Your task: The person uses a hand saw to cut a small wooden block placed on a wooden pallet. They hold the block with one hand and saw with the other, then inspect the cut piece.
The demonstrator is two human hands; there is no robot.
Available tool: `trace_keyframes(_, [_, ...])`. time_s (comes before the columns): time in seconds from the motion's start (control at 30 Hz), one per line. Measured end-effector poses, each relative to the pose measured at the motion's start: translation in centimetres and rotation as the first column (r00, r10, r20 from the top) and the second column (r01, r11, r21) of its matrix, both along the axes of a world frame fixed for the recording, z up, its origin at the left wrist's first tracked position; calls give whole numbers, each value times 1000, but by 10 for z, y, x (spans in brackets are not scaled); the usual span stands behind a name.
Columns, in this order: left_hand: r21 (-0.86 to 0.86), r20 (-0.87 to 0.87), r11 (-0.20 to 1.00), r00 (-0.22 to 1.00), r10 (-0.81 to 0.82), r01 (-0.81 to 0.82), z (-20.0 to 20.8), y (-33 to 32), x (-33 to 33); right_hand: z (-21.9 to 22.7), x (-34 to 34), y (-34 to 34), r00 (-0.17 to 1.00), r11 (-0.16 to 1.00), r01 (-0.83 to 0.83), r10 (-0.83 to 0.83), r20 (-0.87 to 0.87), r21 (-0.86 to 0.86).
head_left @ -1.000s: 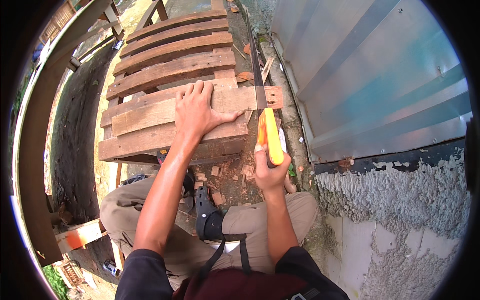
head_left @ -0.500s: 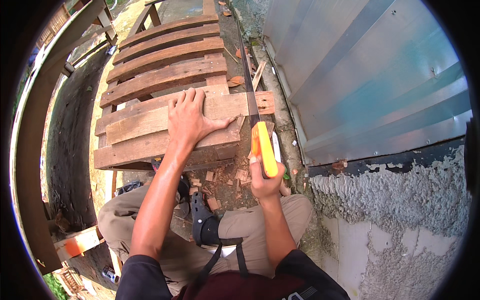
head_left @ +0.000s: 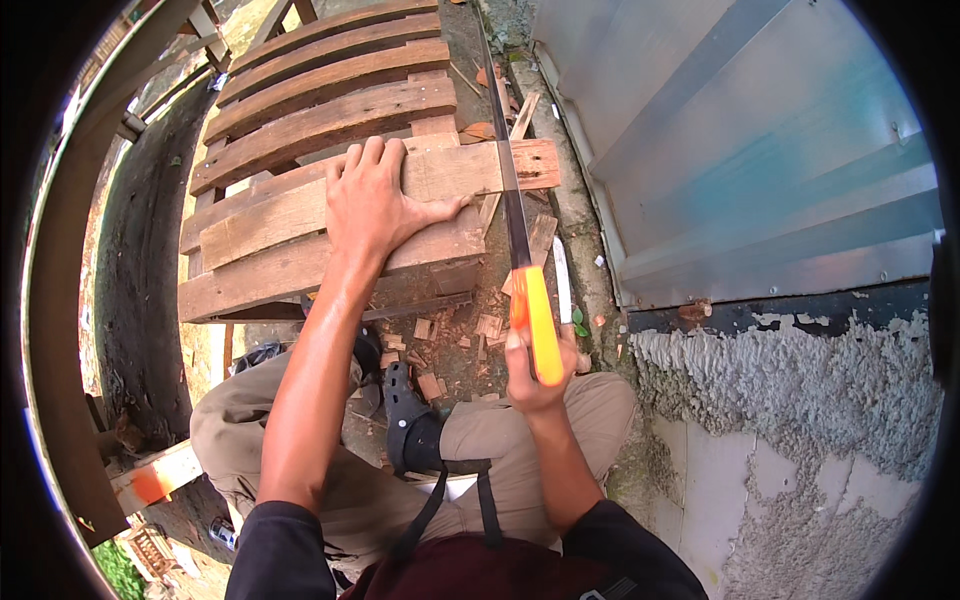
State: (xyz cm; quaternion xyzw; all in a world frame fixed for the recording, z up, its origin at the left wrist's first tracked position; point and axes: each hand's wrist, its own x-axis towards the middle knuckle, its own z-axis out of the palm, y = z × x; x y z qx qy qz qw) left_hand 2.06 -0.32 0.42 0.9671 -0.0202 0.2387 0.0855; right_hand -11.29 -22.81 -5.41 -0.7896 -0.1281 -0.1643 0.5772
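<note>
I see one saw [head_left: 516, 225], smooth yellow handle [head_left: 541, 320], thin dark blade [head_left: 502, 135], gripped in the right hand [head_left: 538, 383]; one rough wooden plank [head_left: 450, 173] under the spread left hand [head_left: 367, 212].

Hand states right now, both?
Left hand: open, palm down on a flat brown wooden board.
Right hand: closed, holding a long dark-bladed hand saw by its yellow-and-orange handle.

view: head, left fisheye | from: wearer's head | faces: downward, forward | near: left hand [head_left: 368, 215], right hand [head_left: 541, 378]
</note>
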Motion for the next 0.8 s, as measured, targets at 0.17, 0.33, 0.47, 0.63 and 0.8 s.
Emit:
trace_keyframes(0.17, [59,33,998,999,27,-29,-4,4,3,5,10,7,999,992,-15,21,-44,124])
trace_keyframes(0.33, [24,3,1000,1000,17,-17,-6,6,1,-58,-157,-48,988,994,-41,55,-142,99])
trace_keyframes(0.47, [25,8,999,1000,21,-22,-3,5,1,-33,-66,-38,997,997,-75,76,8,-27])
trace_keyframes(0.63, [56,15,998,1000,6,-6,1,2,3,26,43,18,983,974,-18,59,-176,225])
trace_keyframes(0.8, [77,-15,997,1000,19,-18,4,-1,2,-42,-100,-25,998,1000,23,-23,61,0])
